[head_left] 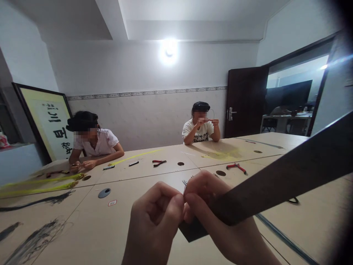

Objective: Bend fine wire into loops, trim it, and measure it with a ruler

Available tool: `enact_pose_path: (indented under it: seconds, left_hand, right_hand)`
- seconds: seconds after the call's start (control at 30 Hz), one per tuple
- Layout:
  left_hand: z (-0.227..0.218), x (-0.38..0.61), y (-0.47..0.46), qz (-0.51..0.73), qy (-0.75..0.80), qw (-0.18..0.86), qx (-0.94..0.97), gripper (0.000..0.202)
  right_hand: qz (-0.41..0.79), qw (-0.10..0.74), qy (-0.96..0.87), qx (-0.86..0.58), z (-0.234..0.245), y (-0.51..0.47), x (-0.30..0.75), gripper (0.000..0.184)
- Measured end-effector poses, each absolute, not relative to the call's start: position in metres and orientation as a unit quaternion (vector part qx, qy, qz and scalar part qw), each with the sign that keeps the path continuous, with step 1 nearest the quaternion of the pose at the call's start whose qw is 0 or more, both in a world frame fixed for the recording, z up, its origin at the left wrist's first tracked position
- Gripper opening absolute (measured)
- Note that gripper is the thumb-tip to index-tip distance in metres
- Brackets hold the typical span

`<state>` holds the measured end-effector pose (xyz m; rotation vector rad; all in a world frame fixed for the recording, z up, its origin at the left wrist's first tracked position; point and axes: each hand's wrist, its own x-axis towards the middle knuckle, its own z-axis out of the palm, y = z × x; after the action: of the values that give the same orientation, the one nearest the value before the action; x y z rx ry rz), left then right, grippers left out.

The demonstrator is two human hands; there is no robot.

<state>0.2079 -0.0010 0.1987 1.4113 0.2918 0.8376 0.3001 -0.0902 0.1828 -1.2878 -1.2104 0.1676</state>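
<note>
Above the near part of the table (104, 235), my left hand (156, 217) is closed, with thumb and index finger pinched together. Its fingertips meet those of my right hand (206, 221), which is closed too. A small shiny metallic tip (184, 182) shows just above the meeting point; what is pinched there is too small to make out. Through my right hand runs a long, flat, dark metal strip (278, 180). One end comes out below the thumb, and the rest slants up to the right edge of the view. Part of my right palm is hidden by it.
Red-handled pliers (236, 168) lie beyond my right hand, and another pair (159, 162) farther off. Bundles of dark strands (41, 237) and yellow strands (63, 185) lie at left, near a grey round cap (104, 193). Two people (93, 143) sit across the table.
</note>
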Motion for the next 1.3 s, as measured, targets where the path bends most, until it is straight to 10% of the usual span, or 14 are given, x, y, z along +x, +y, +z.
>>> enact_pose_path:
  seconds: [0.27, 0.63, 1.3]
  left_hand:
    - [0.198, 0.206, 0.006, 0.326, 0.12, 0.717, 0.604, 0.026]
    - [0.198, 0.21, 0.007, 0.387, 0.145, 0.715, 0.564, 0.025]
    - [0.197, 0.207, -0.004, 0.442, 0.153, 0.661, 0.587, 0.017]
  right_hand:
    - [0.103, 0.629, -0.509, -0.579, 0.183, -0.093, 0.301, 0.018]
    - [0.081, 0.832, -0.469, -0.284, 0.193, -0.087, 0.298, 0.031]
    - [0.116, 0.799, -0.468, -0.358, 0.187, -0.092, 0.307, 0.025]
